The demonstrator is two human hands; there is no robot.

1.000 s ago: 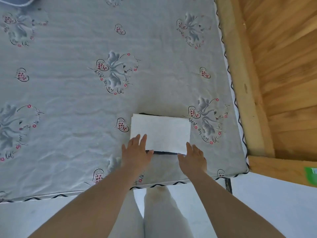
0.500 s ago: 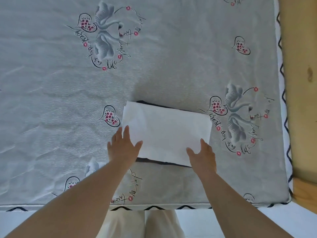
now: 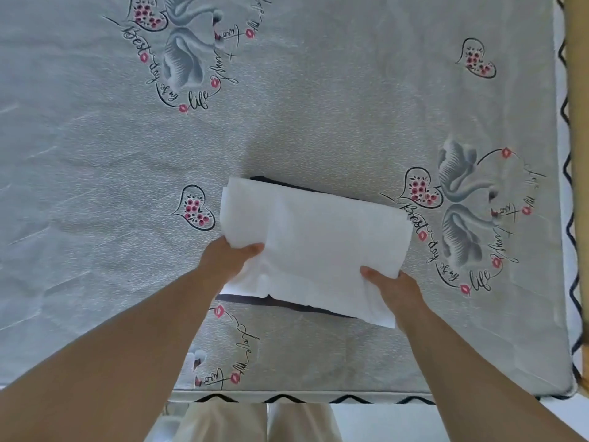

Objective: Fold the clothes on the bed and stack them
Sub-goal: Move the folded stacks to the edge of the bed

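Both hands, flat 0.5 s ago, are now gripping: left hand [image 3: 231,260] and right hand [image 3: 393,287] are pinching the white garment [image 3: 318,244] atop the dark garment [image 3: 287,303] on the bed [image 3: 318,122]; uneven lifting risks unfolding it.

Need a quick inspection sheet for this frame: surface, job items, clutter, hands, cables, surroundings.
Surface: bed with grey sheet, swan and heart prints, light wrinkles.
Job's things: white folded garment lies on a dark garment, which shows only as strips at the near and far edges.
Clutter: nothing seen.
Grippers: left hand grips the white garment's near-left part, thumb on top; right hand grips its near-right part, thumb on top.
Cables: nothing seen.
Surroundings: wooden bed frame along the right edge; pale floor and the person's light trousers below the mattress edge.
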